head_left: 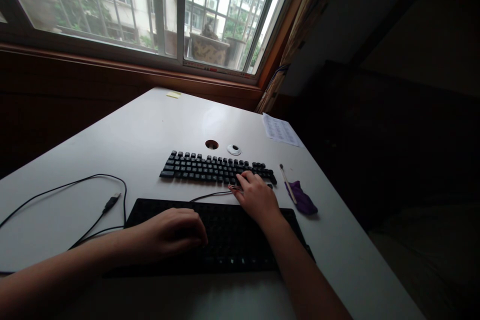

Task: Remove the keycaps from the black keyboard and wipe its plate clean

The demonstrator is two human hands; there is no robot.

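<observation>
The black keys [204, 169] lie in rows on the bench [112, 135], just beyond the keyboard [232, 232], their long axis running left to right, roughly along the keyboard's own. Our right hand [258, 195] is the nearer: it reaches over the keyboard's far edge to the right part of the rows, fingers bent and narrowly spaced (a small thin thing [234, 188] shows by the thumb, though we cannot tell if it is held). Our left hand [176, 230] is curled over the keyboard's left half, so the keys lie ahead of it and to its right; we cannot tell whether it grips anything. Just beyond the keyboard's far right corner are a purple cloth [306, 202] and a thin stick [286, 180]; left of the keyboard, a plug [111, 202].
</observation>
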